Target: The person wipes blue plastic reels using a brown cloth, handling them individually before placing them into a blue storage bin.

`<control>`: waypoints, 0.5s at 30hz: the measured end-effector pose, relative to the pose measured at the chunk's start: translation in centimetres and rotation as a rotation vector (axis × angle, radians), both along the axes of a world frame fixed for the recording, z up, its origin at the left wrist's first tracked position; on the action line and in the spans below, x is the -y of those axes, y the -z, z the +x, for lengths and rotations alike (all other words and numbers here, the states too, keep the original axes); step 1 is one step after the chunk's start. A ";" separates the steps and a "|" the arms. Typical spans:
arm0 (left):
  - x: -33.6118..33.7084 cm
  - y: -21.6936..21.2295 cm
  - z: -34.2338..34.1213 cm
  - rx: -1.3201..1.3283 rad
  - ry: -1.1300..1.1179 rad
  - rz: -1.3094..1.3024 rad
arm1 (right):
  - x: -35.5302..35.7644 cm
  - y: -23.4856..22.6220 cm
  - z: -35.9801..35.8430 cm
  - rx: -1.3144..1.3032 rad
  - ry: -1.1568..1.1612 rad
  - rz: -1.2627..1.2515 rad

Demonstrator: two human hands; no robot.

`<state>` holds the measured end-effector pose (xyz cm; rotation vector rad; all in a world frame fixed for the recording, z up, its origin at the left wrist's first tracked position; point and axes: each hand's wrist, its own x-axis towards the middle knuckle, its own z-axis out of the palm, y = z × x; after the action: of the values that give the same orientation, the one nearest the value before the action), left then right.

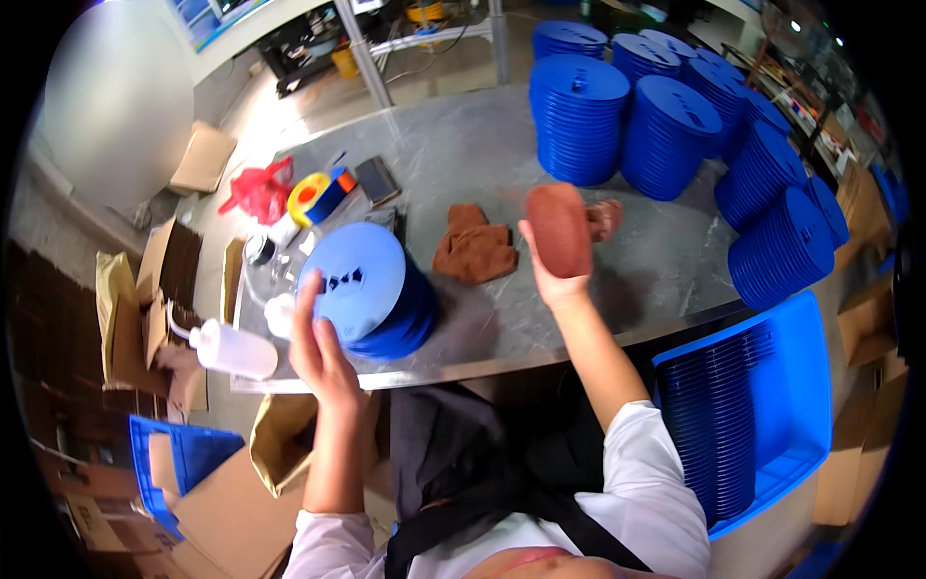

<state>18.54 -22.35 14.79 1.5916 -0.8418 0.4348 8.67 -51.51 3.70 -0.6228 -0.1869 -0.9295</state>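
We look down on a grey metal table point(453, 145) with a shiny front edge, its top marked by faint smears. Beyond it we see a grey floor point(318, 101), where light makes a bright white patch point(275, 111). Two metal posts point(359, 48), joined by a bar point(434, 41), stand past the table's far side. Small bright lights point(795, 26) show at our upper right, in a dim, blurred part of the room.

Head fisheye — down onto table point(463, 135)
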 end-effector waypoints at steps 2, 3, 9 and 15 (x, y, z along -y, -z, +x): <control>3.5 0.0 -2.5 -0.029 0.208 0.065 | 4.1 -0.3 -1.6 -0.124 0.207 0.373; 6.4 -0.4 -3.8 -0.069 0.349 0.091 | 6.9 0.9 -2.3 -0.124 0.302 0.393; 27.5 6.4 0.2 -1.085 0.656 -0.136 | 15.9 5.5 -2.7 -0.280 0.368 0.419; 42.0 12.6 8.9 -1.066 0.608 0.020 | 17.2 4.9 -1.5 -0.311 0.213 0.232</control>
<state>27.39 -64.37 2.21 1.2317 -0.4290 -0.8074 7.18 -68.75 -1.17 -0.5701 0.2674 -1.0277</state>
